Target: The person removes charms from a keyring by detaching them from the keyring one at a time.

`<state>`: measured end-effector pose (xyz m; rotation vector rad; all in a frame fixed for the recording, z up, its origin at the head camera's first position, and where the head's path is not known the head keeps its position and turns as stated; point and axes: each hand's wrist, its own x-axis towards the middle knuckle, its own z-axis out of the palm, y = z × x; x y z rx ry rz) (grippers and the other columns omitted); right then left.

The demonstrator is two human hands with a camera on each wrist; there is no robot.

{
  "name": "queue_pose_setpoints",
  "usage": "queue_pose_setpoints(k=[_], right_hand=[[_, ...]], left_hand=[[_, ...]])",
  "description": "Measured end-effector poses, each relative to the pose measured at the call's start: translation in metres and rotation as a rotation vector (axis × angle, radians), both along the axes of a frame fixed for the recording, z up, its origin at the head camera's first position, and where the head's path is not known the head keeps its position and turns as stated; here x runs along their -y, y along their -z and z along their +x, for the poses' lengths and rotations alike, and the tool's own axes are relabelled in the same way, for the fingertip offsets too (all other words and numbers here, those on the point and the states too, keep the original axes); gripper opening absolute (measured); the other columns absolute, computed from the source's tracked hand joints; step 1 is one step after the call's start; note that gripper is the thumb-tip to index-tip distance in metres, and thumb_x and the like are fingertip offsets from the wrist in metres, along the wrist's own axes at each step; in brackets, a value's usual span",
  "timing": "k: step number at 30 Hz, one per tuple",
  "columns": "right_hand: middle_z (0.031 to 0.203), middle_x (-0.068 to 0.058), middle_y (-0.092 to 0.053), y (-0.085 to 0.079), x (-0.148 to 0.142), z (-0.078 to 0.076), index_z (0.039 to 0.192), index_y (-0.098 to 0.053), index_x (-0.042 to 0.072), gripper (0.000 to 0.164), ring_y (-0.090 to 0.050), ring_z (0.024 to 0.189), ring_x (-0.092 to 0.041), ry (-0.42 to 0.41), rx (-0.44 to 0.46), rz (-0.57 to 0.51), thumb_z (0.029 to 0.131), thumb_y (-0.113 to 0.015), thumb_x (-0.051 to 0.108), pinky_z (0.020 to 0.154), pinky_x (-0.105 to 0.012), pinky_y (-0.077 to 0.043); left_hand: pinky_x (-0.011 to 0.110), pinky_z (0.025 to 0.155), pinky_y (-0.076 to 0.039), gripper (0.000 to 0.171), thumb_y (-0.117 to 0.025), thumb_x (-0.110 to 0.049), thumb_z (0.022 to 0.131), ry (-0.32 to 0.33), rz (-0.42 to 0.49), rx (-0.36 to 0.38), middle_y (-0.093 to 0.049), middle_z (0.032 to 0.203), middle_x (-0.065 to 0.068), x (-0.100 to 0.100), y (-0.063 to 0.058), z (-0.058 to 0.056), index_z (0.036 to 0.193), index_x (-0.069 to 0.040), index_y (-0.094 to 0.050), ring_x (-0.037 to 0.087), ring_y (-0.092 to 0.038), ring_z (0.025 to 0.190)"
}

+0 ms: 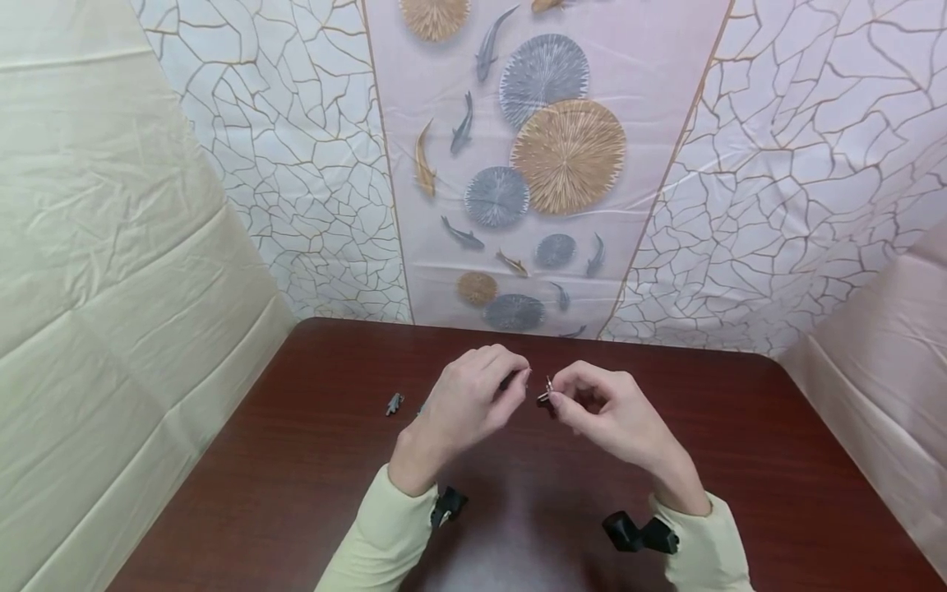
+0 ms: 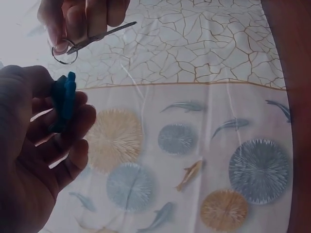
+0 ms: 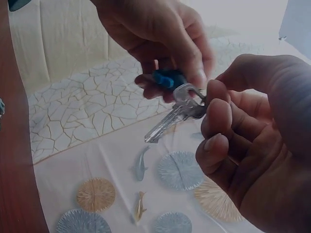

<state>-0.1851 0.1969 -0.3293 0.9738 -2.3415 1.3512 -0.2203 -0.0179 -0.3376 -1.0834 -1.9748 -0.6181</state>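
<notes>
Over the table, my left hand (image 1: 469, 395) pinches a small blue piece (image 2: 69, 99) between thumb and fingers; its exact kind cannot be told. To the right of it, my right hand (image 1: 617, 411) holds a silver key (image 3: 167, 121) by its head, the blade sticking out past the fingertips. A thin metal key ring (image 2: 64, 62) shows at the right fingertips in the left wrist view. The blue piece and the key are close together; in the left wrist view a gap parts the blue piece from the ring.
A small grey charm-like object (image 1: 394, 404) lies on the dark red-brown table (image 1: 296, 493), left of my left hand. Part of another small bluish thing (image 1: 420, 409) peeks out beside the left wrist. Patterned cloth (image 1: 503, 247) hangs behind the table.
</notes>
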Motion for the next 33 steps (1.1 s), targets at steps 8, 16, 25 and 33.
queue_pose_setpoints(k=[8, 16, 25, 33], right_hand=[[0.07, 0.007, -0.064, -0.001, -0.019, -0.002, 0.092, -0.066, 0.017, 0.012, -0.056, 0.055, -0.006, 0.061, 0.044, 0.073, 0.09, -0.067, 0.005, 0.048, -0.023, -0.046], [0.073, 0.009, -0.065, 0.012, -0.038, -0.01, 0.091, -0.067, 0.018, 0.01, -0.057, 0.059, -0.006, 0.142, 0.1, 0.149, 0.09, -0.068, 0.008, 0.052, -0.024, -0.048], [0.075, 0.012, -0.066, 0.031, -0.063, -0.014, 0.09, -0.066, 0.024, 0.01, -0.057, 0.064, -0.005, 0.211, 0.158, 0.255, 0.091, -0.067, 0.014, 0.055, -0.023, -0.046], [0.073, 0.01, -0.062, 0.05, -0.084, -0.017, 0.087, -0.065, 0.025, 0.013, -0.053, 0.062, -0.002, 0.258, 0.185, 0.32, 0.089, -0.068, 0.013, 0.056, -0.022, -0.044]], left_hand=[[0.022, 0.069, -0.047, 0.006, -0.063, -0.014, 0.092, 0.022, 0.007, 0.229, -0.068, 0.084, -0.007, -0.006, 0.01, -0.011, 0.092, -0.014, -0.069, 0.012, -0.059, 0.075], [0.019, 0.063, -0.043, 0.007, -0.064, -0.018, 0.093, -0.013, -0.041, 0.474, -0.066, 0.075, -0.01, -0.004, 0.022, -0.022, 0.091, -0.017, -0.071, 0.006, -0.054, 0.065], [0.018, 0.058, -0.043, 0.01, -0.062, -0.022, 0.095, -0.051, -0.159, 0.659, -0.065, 0.071, -0.011, -0.004, 0.043, -0.041, 0.096, -0.017, -0.071, 0.002, -0.049, 0.057], [0.018, 0.057, -0.042, 0.013, -0.059, -0.023, 0.096, -0.094, -0.259, 0.738, -0.063, 0.073, -0.01, -0.013, 0.068, -0.061, 0.095, -0.017, -0.071, 0.004, -0.049, 0.057]])
